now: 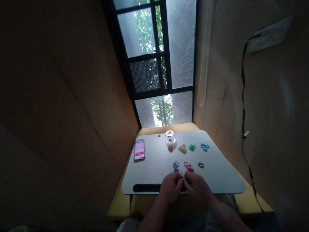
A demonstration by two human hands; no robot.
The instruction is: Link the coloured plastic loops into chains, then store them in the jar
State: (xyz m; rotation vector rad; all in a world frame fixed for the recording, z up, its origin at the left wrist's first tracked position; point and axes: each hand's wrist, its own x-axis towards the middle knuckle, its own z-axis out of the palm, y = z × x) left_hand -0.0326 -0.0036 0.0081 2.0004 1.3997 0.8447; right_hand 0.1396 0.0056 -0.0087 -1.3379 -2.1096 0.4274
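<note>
My left hand (172,186) and my right hand (196,184) meet at the front edge of a white lap table (149,170). Their fingertips pinch a small green hair tie (183,178) between them; most of it is hidden by the fingers. Just beyond the hands lie purple hair ties (176,165), pink hair ties (189,166) and a black hair tie (201,165). Farther back are piles of red hair ties (170,148), yellow hair ties (182,149), green hair ties (191,147) and blue hair ties (205,147).
A clear round container (170,140) stands at the back, with a single reddish ring (159,136) to its left. At the table's left lies a blurred pinkish rectangular item (139,150). A black slot (147,188) runs along the front edge. A black cable (243,122) hangs at the right wall.
</note>
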